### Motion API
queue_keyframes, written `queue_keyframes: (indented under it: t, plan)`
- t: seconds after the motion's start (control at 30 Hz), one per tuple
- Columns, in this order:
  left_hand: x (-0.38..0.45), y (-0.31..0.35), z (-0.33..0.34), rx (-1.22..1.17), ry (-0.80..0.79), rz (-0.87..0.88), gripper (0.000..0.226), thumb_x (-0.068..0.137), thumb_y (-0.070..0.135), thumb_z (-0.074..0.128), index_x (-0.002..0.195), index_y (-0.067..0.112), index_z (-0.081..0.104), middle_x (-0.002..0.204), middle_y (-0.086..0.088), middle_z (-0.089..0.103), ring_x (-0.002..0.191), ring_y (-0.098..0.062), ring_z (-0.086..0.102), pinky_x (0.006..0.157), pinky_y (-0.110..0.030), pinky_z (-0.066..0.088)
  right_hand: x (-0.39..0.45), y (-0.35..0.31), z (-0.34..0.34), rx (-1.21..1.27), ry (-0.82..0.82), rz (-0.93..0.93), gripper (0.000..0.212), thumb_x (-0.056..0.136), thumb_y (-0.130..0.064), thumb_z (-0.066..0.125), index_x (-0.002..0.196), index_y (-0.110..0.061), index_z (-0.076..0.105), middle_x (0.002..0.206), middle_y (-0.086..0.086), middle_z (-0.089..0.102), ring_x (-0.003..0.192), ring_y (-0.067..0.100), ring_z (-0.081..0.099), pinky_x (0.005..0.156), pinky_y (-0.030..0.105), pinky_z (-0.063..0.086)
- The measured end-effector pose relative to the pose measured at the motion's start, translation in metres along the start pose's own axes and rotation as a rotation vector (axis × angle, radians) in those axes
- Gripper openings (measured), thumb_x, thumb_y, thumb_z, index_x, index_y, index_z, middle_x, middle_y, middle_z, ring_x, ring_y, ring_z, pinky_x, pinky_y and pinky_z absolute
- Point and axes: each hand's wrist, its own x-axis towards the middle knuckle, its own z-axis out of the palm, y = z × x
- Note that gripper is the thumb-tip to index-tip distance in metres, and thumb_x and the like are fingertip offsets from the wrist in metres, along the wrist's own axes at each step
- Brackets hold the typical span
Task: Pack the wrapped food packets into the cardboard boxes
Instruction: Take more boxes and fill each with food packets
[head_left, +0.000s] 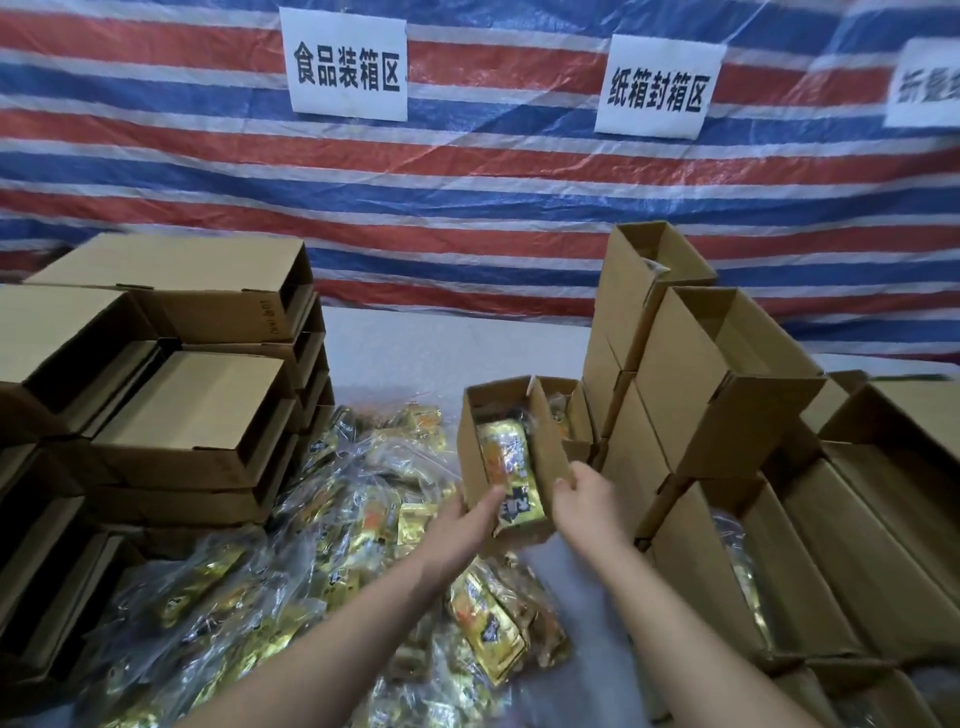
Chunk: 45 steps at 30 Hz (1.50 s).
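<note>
Both hands work at one small open cardboard box that stands on the white counter, just in front of the person. The left hand comes to the near left corner of the box; its fingers are stretched out and touch a gold food packet which lies inside. The right hand grips the near end of the box's right wall, with the fingers curled over the edge.

The packet's long axis runs along the length of the box, away from the person and a little to the left. Its near end sticks out past the near edge of the box, directly at the left fingertips — so I judge that the coming move is a short push forward, while the right hand keeps the box steady.

More packets wait in a loose heap on the counter, below and left of the hands; they overlap under clear plastic, too many to count. One box is being filled. Empty boxes are stacked on the left, at least six visible, and about as many boxes stand on the right — some show packets inside.
</note>
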Motion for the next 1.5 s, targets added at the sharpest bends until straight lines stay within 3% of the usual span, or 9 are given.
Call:
queue_keyframes:
  t: [0.1, 0.2, 0.33, 0.53, 0.67, 0.83, 1.1, 1.33, 1.5]
  plan:
    - [0.031, 0.030, 0.017, -0.032, -0.019, -0.006, 0.052, 0.105, 0.041, 0.041, 0.151, 0.018, 0.030, 0.127, 0.009, 0.054, 0.080, 0.006, 0.058, 0.081, -0.022, 0.050, 0.017, -0.018, -0.007, 0.027, 0.095, 0.076, 0.028, 0.100, -0.021, 0.043, 0.072, -0.020, 0.044, 0.076, -0.005, 0.051, 0.066, 0.011, 0.047, 0.054, 0.026, 0.034]
    - [0.066, 0.049, 0.023, 0.000, -0.008, -0.017, 0.039, 0.107, 0.031, 0.030, 0.139, 0.012, 0.041, 0.109, -0.002, 0.062, 0.073, -0.004, 0.064, 0.051, -0.017, 0.050, 0.034, -0.025, -0.016, 0.037, 0.160, 0.116, 0.035, 0.102, -0.025, 0.045, 0.067, -0.020, 0.041, 0.071, -0.005, 0.047, 0.066, 0.017, 0.048, 0.051, 0.027, 0.029]
    - [0.115, 0.072, 0.028, 0.057, -0.005, -0.042, 0.043, 0.104, 0.028, 0.029, 0.132, 0.004, 0.050, 0.123, -0.020, 0.063, 0.104, -0.032, 0.065, 0.090, -0.044, 0.054, 0.063, -0.036, -0.032, 0.073, 0.189, 0.136, 0.028, 0.102, -0.035, 0.044, 0.084, -0.017, 0.055, 0.086, 0.001, 0.057, 0.084, 0.024, 0.052, 0.069, 0.032, 0.040]
    - [0.185, 0.109, 0.035, 0.068, -0.009, -0.021, 0.049, 0.098, 0.037, 0.039, 0.131, 0.004, 0.053, 0.121, -0.017, 0.064, 0.107, -0.031, 0.063, 0.088, -0.041, 0.050, 0.110, -0.040, -0.035, 0.660, 0.118, 0.375, 0.049, 0.095, -0.051, 0.054, 0.118, -0.009, 0.063, 0.111, 0.011, 0.068, 0.097, 0.030, 0.067, 0.089, 0.046, 0.057]
    - [0.216, 0.119, 0.045, 0.055, -0.080, -0.017, 0.042, 0.096, 0.034, 0.046, 0.120, 0.003, 0.060, 0.094, -0.008, 0.067, 0.081, -0.020, 0.064, 0.070, -0.026, 0.047, 0.145, -0.033, -0.028, 0.873, -0.019, 0.480, 0.073, 0.086, -0.068, 0.059, 0.131, -0.010, 0.057, 0.117, 0.014, 0.069, 0.101, 0.034, 0.069, 0.089, 0.050, 0.058]
    - [0.246, 0.118, 0.056, 0.046, -0.083, -0.058, 0.052, 0.104, 0.036, 0.041, 0.144, 0.002, 0.043, 0.141, -0.019, 0.053, 0.129, -0.036, 0.053, 0.108, -0.043, 0.043, 0.173, -0.015, -0.020, 0.849, -0.033, 0.474, 0.082, 0.077, -0.070, 0.064, 0.138, -0.016, 0.055, 0.129, 0.009, 0.064, 0.117, 0.031, 0.061, 0.104, 0.049, 0.048]
    - [0.267, 0.114, 0.064, 0.025, -0.117, -0.082, 0.041, 0.105, 0.031, 0.037, 0.132, 0.005, 0.053, 0.118, -0.016, 0.064, 0.094, -0.023, 0.051, 0.078, -0.034, 0.035, 0.194, -0.007, -0.012, 0.900, 0.027, 0.473, 0.075, 0.082, -0.065, 0.062, 0.134, -0.012, 0.058, 0.123, 0.013, 0.067, 0.107, 0.034, 0.066, 0.097, 0.050, 0.054]
    - [0.270, 0.113, 0.070, 0.062, -0.044, -0.090, 0.051, 0.107, 0.034, 0.031, 0.145, 0.002, 0.040, 0.148, -0.023, 0.046, 0.138, -0.038, 0.043, 0.109, -0.042, 0.039, 0.198, 0.001, -0.009, 0.901, 0.039, 0.488, 0.077, 0.083, -0.067, 0.059, 0.139, -0.014, 0.053, 0.131, 0.012, 0.062, 0.117, 0.034, 0.061, 0.102, 0.051, 0.049]
    - [0.269, 0.113, 0.073, 0.061, -0.013, -0.090, 0.053, 0.107, 0.036, 0.028, 0.148, 0.002, 0.035, 0.149, -0.021, 0.044, 0.140, -0.037, 0.040, 0.116, -0.047, 0.034, 0.198, 0.003, -0.011, 0.881, 0.031, 0.484, 0.077, 0.083, -0.069, 0.058, 0.138, -0.015, 0.054, 0.130, 0.011, 0.063, 0.116, 0.033, 0.061, 0.101, 0.051, 0.050]
